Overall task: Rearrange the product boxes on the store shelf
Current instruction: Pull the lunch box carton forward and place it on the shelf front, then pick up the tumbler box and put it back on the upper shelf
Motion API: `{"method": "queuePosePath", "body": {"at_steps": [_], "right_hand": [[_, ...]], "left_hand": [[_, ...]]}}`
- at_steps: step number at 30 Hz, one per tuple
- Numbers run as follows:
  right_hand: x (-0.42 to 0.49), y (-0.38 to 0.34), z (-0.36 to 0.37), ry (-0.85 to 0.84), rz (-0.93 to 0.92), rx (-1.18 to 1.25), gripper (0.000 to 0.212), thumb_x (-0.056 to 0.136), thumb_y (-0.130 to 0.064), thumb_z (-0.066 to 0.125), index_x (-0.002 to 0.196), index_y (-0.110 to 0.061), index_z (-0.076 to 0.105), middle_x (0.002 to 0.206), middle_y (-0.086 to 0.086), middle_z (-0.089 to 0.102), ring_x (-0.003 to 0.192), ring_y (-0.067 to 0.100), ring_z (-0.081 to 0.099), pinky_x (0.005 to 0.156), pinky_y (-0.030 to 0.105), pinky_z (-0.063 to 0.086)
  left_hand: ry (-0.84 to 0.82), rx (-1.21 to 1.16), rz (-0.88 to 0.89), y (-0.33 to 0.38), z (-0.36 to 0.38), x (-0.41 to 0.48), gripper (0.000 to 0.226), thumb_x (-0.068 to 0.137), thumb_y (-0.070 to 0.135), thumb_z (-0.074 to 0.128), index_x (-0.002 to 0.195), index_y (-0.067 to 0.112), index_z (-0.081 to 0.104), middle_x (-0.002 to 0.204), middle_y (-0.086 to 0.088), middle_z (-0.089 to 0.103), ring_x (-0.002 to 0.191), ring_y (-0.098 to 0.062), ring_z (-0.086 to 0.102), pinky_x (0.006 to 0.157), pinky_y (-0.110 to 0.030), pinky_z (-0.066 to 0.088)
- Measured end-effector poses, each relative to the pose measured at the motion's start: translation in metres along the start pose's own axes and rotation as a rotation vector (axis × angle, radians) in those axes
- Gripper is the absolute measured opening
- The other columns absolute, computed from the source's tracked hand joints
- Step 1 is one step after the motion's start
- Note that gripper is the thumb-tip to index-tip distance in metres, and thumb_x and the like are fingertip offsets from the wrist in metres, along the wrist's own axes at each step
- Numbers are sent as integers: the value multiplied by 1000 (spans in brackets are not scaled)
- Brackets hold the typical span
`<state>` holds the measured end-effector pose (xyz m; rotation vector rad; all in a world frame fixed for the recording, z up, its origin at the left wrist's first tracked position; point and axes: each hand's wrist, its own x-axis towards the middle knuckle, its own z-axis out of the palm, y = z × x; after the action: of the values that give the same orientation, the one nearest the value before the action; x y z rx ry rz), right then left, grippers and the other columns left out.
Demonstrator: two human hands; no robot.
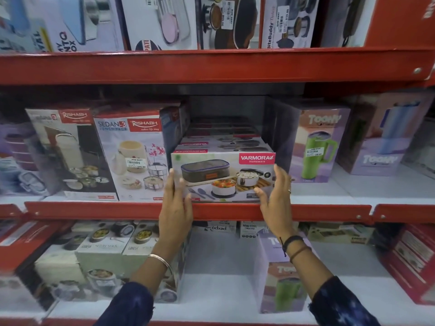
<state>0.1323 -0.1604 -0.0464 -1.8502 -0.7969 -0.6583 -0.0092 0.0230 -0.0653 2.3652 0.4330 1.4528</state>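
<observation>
Hands, fingers spread upward, press the left (176, 201) and right (275, 196) edges of the Varmora box (222, 176).

A shop: red shelves (211, 67) stacked with price-tagged lunchbox boxes (131, 156).

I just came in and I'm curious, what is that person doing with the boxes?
A person is tidying a store shelf. Both hands, the left hand and the right hand, hold the sides of a Varmora lunch box carton at the front of the middle shelf. More Varmora cartons are lined up behind it. A Rishabh box stands to its left and a Toohy mug box to its right.
</observation>
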Motion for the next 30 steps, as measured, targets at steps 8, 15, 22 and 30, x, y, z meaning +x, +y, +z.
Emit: {"method": "queuePosePath", "body": {"at_steps": [8,15,22,30], "right_hand": [[3,5,1,-129,-200,-226,76,91,-10,53,148,-19,4,159,1,2,146,17,5,114,34,17],[-7,6,-9,-107,-207,-192,55,95,-17,46,145,-16,25,154,1,24,144,17,15,116,44,21],[-63,27,-56,54,11,144,43,95,-20,45,136,-10,40,146,7,38,136,12,32,112,21,25],[-175,140,-76,-81,623,335,34,97,-9,41,129,-21,41,135,6,44,124,22,43,107,52,36]], "left_hand": [[-182,192,64,-17,8,-13,53,99,26,34,146,3,26,161,-8,8,146,-20,17,117,-38,22],[-119,185,-2,-1,6,-20,38,95,28,39,127,8,48,154,-12,31,139,-24,31,116,-49,21],[-61,-154,54,52,28,-82,22,92,14,48,113,15,49,142,-7,42,139,-18,30,117,-41,21],[-527,-429,-368,74,105,-180,52,91,24,56,135,21,29,140,-3,32,132,-16,33,112,-39,32]]}}
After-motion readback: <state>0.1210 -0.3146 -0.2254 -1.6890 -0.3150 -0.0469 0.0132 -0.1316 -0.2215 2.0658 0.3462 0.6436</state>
